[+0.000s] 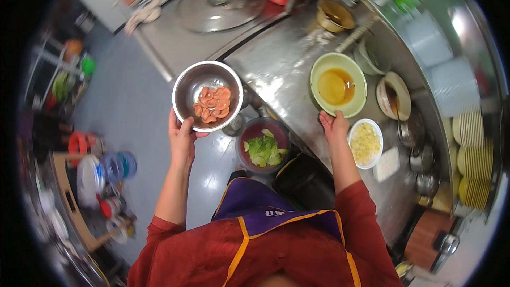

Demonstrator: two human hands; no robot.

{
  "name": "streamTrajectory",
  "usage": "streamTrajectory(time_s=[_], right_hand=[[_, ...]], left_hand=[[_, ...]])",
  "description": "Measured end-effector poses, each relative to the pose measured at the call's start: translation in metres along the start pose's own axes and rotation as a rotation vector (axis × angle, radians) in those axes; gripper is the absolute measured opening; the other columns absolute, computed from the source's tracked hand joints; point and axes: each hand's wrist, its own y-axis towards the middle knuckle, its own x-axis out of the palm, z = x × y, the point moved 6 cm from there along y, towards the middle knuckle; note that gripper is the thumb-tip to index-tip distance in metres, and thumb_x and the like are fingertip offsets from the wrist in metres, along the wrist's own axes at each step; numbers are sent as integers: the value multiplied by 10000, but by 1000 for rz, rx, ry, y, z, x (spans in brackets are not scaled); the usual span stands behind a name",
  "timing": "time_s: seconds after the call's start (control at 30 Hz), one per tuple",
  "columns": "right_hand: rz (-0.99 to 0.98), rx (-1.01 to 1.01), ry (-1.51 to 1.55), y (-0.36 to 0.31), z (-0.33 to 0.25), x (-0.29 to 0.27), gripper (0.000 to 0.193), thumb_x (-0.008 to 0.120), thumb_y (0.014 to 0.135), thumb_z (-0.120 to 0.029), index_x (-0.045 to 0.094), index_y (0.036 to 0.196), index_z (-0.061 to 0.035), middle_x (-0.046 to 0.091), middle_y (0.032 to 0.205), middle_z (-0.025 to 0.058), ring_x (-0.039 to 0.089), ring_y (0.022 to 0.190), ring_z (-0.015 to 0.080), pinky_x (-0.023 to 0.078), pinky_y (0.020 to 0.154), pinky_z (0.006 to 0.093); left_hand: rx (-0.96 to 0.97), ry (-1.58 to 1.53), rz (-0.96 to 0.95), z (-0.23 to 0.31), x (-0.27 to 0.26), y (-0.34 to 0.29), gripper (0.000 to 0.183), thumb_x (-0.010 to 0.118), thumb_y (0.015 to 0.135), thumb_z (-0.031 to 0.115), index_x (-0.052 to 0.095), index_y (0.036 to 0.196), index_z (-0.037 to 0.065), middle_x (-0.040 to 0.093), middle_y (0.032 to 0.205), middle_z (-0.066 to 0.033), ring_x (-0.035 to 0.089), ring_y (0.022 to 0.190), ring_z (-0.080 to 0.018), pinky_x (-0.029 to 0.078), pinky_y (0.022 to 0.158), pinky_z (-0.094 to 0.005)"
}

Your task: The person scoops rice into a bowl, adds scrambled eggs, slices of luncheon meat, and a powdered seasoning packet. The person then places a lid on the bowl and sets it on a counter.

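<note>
Closed on the near-left edge of a steel bowl point(192, 85), the fingers of the left hand point(184, 134) hold it above the floor point(141, 93), with pink-orange food point(213, 104) inside. The right hand point(335, 126) has its fingers slightly apart at the near rim of a green bowl point(340, 60); whether they grip, I cannot tell. Both hands reach forward, well apart.

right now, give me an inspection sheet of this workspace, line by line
surface: steel counter, shiny patches
things: steel bowl with pinkish pieces; green bowl with amber liquid
clutter: white bowl of yellowish bits, lettuce in a basin
hands: left hand holds steel bowl; right hand at green bowl's near rim, grip unclear
cables: nothing seen
surroundings: large lid, stacked plates, bluish floor
</note>
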Motion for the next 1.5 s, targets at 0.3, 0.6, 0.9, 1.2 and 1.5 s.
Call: streamTrajectory(time_s=[0.3, 0.6, 0.9, 1.2, 1.5], right_hand=[[-419, 323, -416, -133, 71, -11, 293, 466, 907, -130, 484, 1091, 98, 647, 769, 177, 653, 587, 245, 559, 527, 355], [-395, 464, -566, -155, 164, -18, 285, 471, 928, -154, 508, 1076, 86, 653, 792, 161, 657, 623, 225, 560, 545, 325], [-80, 249, -405, -2, 237, -12, 318, 460, 951, -147, 421, 1178, 72, 637, 912, 207, 668, 676, 258, 583, 577, 347], [-179, 104, -213, 44, 250, 21, 372, 336, 995, -203, 472, 1253, 29, 573, 1206, 180, 651, 954, 305, 577, 708, 381], [-555, -143, -730, -191, 116, -38, 213, 544, 940, -172, 658, 1083, -61, 666, 766, 43, 623, 591, 111, 509, 563, 248]], left_hand=[[104, -152, 213, 13, -123, -125, 644, 481, 861, -5, 218, 1443, 75, 535, 1188, -167, 668, 872, -239, 620, 553, -292], [77, -63, 462, -28, -225, -147, 644, 509, 872, 44, 233, 1449, 112, 472, 1275, -131, 617, 996, -235, 596, 565, -315], [-81, -35, 461, -94, -285, -132, 642, 518, 846, 37, 258, 1429, 100, 465, 1277, -120, 602, 986, -240, 581, 524, -330], [-113, 129, 267, -70, -268, -105, 642, 555, 830, 113, 288, 1414, 117, 472, 1307, -122, 608, 1016, -247, 553, 536, -299], [-244, 100, -193, -24, -60, -89, 659, 477, 796, 20, 267, 1410, 136, 465, 1282, -127, 615, 977, -270, 597, 507, -381]])
